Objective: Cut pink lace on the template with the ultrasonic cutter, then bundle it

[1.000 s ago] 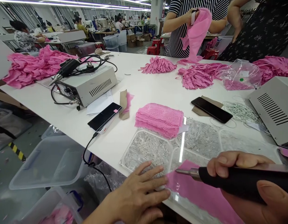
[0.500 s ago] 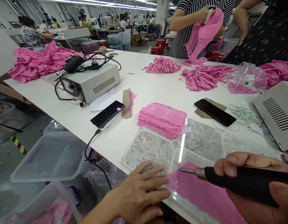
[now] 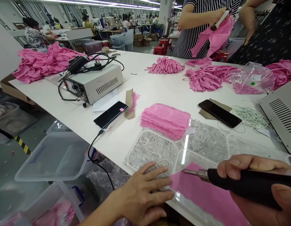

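My left hand (image 3: 145,191) lies spread at the table's front edge, its fingertips at the left edge of a pink fabric piece (image 3: 206,194). In my right hand (image 3: 258,185) is a black handpiece (image 3: 244,183) with a pointed metal tip, my fingers wrapped round its grip. The tip is over the fabric near its upper left corner; I cannot tell whether it touches. Beneath the fabric is a clear-rimmed mat with grey speckled panels (image 3: 152,147). A stack of pink lace pieces (image 3: 165,121) lies just beyond, partly on the mat.
A grey vented box (image 3: 100,83) carries a second handpiece (image 3: 76,64) and cables. Two phones (image 3: 111,115) (image 3: 219,113) lie on the white table, with pink bundles (image 3: 165,65) farther back. Another vented box (image 3: 282,113) stands right. Across the table, a person in stripes (image 3: 194,34) handles pink fabric. Plastic bins (image 3: 53,157) stand below left.
The view has shifted slightly, so most things appear a little farther right. Across the table, the person's pink fabric has moved and hangs differently. My hands hold nearly the same position.
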The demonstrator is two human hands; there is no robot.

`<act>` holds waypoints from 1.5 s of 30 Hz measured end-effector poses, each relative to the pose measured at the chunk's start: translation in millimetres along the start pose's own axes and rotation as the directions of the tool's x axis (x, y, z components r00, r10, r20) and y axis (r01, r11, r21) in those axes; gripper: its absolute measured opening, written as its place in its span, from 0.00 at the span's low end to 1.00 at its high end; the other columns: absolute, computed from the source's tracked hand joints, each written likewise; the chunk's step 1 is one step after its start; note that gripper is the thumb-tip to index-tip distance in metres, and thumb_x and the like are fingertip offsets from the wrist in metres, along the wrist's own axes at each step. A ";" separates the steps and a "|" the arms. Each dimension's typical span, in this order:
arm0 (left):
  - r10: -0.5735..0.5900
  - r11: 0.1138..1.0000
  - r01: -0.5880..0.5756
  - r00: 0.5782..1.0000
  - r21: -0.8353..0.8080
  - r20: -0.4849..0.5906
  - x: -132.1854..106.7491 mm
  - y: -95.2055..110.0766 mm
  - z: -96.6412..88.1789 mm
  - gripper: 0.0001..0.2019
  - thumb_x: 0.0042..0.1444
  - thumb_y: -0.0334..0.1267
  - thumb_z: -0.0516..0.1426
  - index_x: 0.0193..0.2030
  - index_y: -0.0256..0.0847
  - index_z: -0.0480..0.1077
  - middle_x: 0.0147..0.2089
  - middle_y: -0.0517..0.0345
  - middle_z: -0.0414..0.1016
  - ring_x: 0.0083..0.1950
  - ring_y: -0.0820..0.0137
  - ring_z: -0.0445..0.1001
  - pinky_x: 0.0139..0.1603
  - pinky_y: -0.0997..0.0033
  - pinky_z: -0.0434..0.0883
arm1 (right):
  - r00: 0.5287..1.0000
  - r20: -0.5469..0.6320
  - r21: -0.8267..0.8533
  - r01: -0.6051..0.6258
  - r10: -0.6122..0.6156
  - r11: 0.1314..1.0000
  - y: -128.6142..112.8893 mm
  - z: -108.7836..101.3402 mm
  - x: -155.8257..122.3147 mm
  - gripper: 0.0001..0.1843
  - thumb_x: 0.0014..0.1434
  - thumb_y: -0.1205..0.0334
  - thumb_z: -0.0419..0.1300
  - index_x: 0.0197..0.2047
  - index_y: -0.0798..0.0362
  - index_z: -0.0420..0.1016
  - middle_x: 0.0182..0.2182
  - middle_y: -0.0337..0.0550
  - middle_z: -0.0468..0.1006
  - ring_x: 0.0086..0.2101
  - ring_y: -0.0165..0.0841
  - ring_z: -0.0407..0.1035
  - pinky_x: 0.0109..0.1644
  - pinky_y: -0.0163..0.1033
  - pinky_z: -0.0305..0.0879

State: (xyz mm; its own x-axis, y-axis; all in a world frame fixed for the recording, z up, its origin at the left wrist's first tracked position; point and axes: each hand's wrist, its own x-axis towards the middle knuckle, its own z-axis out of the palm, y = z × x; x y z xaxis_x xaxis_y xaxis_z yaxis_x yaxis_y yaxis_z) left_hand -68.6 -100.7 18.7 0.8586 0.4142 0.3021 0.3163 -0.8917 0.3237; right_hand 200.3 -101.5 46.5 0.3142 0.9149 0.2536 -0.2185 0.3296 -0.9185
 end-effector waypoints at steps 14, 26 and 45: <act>-0.023 1.000 0.023 1.000 -0.009 0.011 0.7 2.2 0.3 0.17 0.67 0.44 0.49 0.57 0.42 0.69 0.61 0.55 0.72 0.71 0.62 0.56 0.73 0.56 0.46 | 0.986 0.168 0.048 -0.003 -0.005 0.999 -17.3 45.5 -2.9 0.13 0.52 0.50 0.68 0.30 0.50 0.73 0.24 0.38 0.71 0.21 0.30 0.66 0.24 0.39 0.72; -0.016 0.999 0.014 0.998 0.037 0.056 -3.2 2.2 1.5 0.19 0.65 0.44 0.52 0.60 0.42 0.66 0.65 0.56 0.66 0.73 0.60 0.52 0.73 0.53 0.48 | 0.977 0.212 0.089 0.014 -0.032 0.996 -15.4 41.7 -0.8 0.11 0.56 0.52 0.65 0.33 0.49 0.72 0.26 0.38 0.70 0.23 0.30 0.67 0.26 0.39 0.73; 0.082 0.978 -0.075 0.996 0.196 -0.024 48.5 -9.1 13.7 0.20 0.64 0.42 0.55 0.62 0.41 0.66 0.66 0.54 0.66 0.73 0.57 0.50 0.73 0.47 0.43 | 0.963 -0.218 0.058 0.177 -0.161 0.982 -27.8 -37.0 13.4 0.11 0.48 0.53 0.66 0.32 0.51 0.76 0.28 0.39 0.72 0.22 0.29 0.65 0.24 0.38 0.69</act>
State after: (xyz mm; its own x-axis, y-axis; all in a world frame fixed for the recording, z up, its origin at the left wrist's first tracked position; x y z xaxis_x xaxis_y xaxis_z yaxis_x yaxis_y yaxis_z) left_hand -24.3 -75.0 18.2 0.8716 0.3444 0.3489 0.3238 -0.9388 0.1176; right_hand 244.7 -107.1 64.2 0.5394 0.7766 0.3255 -0.2124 0.4995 -0.8399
